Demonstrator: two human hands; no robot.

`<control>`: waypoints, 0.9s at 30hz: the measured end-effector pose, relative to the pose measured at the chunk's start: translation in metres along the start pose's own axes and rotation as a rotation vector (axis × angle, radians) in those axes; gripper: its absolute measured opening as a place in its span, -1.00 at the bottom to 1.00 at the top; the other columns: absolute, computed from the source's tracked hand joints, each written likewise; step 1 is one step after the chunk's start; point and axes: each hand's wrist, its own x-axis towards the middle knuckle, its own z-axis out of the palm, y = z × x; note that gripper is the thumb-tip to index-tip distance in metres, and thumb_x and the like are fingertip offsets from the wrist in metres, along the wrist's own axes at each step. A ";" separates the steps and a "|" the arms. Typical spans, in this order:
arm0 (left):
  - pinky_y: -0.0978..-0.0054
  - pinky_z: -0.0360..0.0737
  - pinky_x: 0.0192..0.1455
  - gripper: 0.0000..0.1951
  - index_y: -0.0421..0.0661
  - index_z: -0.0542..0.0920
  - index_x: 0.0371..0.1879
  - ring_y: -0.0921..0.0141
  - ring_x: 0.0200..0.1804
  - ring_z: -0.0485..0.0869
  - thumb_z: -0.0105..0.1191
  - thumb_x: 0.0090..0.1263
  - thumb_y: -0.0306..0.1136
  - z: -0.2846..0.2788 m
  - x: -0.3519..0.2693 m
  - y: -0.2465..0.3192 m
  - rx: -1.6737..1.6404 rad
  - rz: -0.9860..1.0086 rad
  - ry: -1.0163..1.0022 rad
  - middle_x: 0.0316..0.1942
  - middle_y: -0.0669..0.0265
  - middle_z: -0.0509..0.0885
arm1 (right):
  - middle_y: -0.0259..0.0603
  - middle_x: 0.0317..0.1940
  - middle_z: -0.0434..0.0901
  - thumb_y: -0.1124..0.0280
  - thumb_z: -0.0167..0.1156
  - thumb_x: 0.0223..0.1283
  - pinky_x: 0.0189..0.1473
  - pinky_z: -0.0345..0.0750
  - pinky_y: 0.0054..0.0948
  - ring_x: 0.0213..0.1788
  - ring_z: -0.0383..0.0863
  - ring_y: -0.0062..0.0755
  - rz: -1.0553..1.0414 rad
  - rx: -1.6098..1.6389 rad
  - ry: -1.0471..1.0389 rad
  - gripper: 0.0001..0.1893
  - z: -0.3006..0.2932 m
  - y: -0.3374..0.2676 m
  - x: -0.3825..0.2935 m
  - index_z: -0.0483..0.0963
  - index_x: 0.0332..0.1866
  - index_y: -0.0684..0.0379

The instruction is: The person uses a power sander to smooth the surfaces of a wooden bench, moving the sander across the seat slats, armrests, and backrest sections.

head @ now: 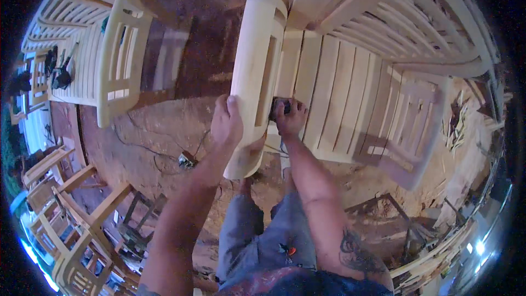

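A pale wooden bench with a slatted seat (339, 94) and slatted backrest (402, 28) stands before me. Its near side carries a broad, smooth armrest (255, 57), with slots cut through the panel under it. My left hand (227, 121) grips the armrest's left edge, thumb on top. On the inner side, my right hand (293, 118) is closed around a small dark tool (279, 108) held against or very close to the side panel. The fingers and the armrest partly hide that tool, so its exact kind is unclear.
Another pale bench (119, 65) stands at the left, with a dark corded tool (61, 76) on its seat. A cable runs over the dirt floor to a small box (187, 159). Wooden frames (88, 218) crowd the lower left; wood strips (431, 259) lie lower right.
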 end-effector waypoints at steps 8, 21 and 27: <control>-0.08 0.46 0.02 -0.46 -0.17 0.52 -0.12 -0.17 -0.10 0.61 -0.41 0.57 0.06 0.021 0.026 0.011 0.151 0.000 0.027 -0.23 -0.16 0.66 | -0.07 -0.15 0.62 0.08 0.18 0.20 0.14 0.34 -0.03 0.01 0.52 -0.01 -0.010 0.062 -0.008 -0.68 0.007 -0.008 0.034 0.56 -0.15 0.12; -0.10 0.48 -0.08 -0.52 -0.19 0.51 -0.23 -0.21 -0.18 0.60 -0.33 0.56 0.01 0.026 0.025 0.010 0.174 0.074 0.114 -0.30 -0.19 0.64 | -0.04 -0.04 0.60 0.06 0.15 0.21 0.31 0.25 -0.03 0.17 0.46 -0.02 0.097 0.024 -0.110 -0.61 0.025 -0.009 0.092 0.55 -0.03 0.12; -0.13 0.46 -0.12 -0.52 -0.19 0.49 -0.25 -0.24 -0.21 0.58 -0.31 0.55 0.03 0.023 0.022 0.017 0.143 0.028 0.100 -0.32 -0.20 0.62 | 0.02 -0.06 0.58 0.03 0.15 0.21 0.30 0.28 -0.01 0.13 0.48 0.01 0.062 -0.017 -0.067 -0.57 0.033 -0.003 0.120 0.55 0.01 0.14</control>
